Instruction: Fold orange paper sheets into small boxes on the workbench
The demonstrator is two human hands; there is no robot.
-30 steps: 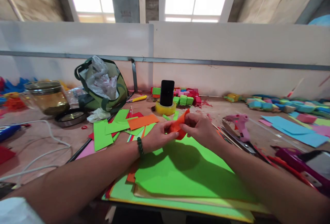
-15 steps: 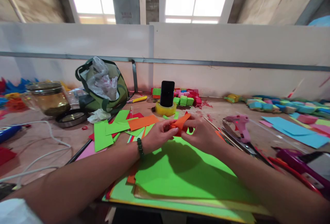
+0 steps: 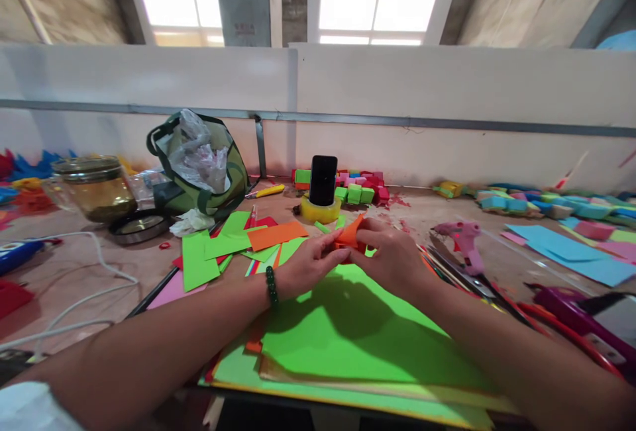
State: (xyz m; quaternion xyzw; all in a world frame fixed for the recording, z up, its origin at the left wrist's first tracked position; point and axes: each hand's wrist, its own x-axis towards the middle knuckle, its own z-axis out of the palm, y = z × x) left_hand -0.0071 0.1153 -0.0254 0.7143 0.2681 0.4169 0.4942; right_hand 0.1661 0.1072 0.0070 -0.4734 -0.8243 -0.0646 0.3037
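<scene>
A folded piece of orange paper (image 3: 350, 232) is held between my two hands, above a stack of bright green paper sheets (image 3: 377, 338). My left hand (image 3: 313, 260), with a dark green bead bracelet (image 3: 271, 285) at the wrist, pinches the near left side of the paper. On the right side, my right hand (image 3: 390, 252) grips it with curled fingers. Part of the fold is hidden behind the fingers. Left of my hands lie cut green paper pieces (image 3: 199, 262) and a flat orange strip (image 3: 277, 236).
A phone (image 3: 323, 181) stands in a yellow tape roll (image 3: 320, 210), with folded paper blocks (image 3: 358, 193) behind. On the right are a pink glue gun (image 3: 464, 242), scissors and blue paper (image 3: 571, 252). A camouflage bag (image 3: 199, 159), a glass jug (image 3: 94, 189) and white cable (image 3: 106, 269) are on the left.
The orange paper's upper flap now stands more upright and looks narrower between my fingers. My right hand has shifted slightly, and both hands keep their hold.
</scene>
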